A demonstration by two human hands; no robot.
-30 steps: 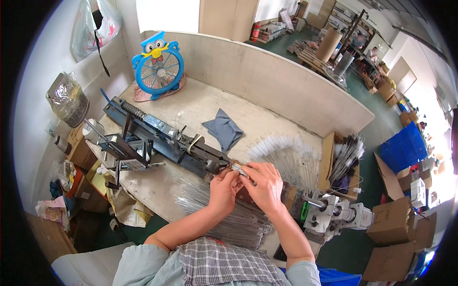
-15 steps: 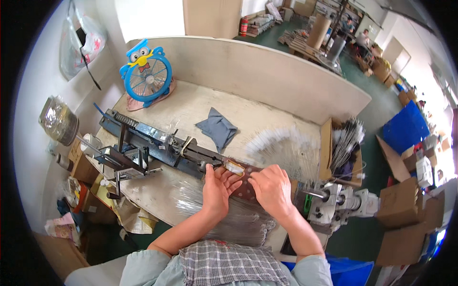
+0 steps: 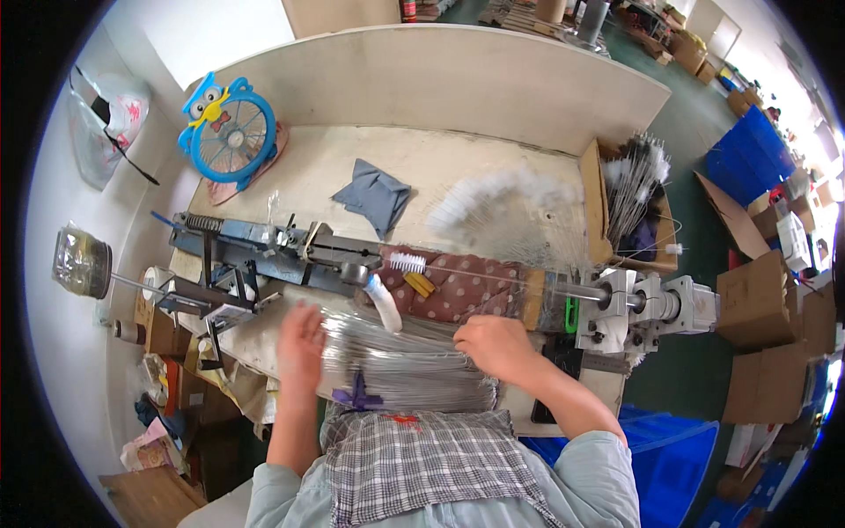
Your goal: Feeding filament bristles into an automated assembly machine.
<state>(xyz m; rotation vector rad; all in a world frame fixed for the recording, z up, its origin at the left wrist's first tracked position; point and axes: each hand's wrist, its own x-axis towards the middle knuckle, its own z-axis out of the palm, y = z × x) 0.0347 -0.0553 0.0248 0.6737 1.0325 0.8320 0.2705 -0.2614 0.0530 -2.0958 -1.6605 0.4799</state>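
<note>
Change: my two hands moved down from the machine and apart, onto the wire bundle.
Left hand [image 3: 301,345]: open and flat, blurred, at the bundle's left end.
Right hand [image 3: 498,347]: fingers curled, pinching wires at the right end.
Wire bundle [image 3: 400,365]: lies before me, below the dotted cloth [image 3: 458,290].
Farther: twisting machine [image 3: 290,260], blue fan [image 3: 229,136].

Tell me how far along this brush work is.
Done: a fan of finished white-bristled brushes lies on the bench, more stand in the cardboard box. In hand: one small white brush sits in the long machine; left hand and right hand rest on the wire bundle. Left: that thick bundle of bare wires.
</note>
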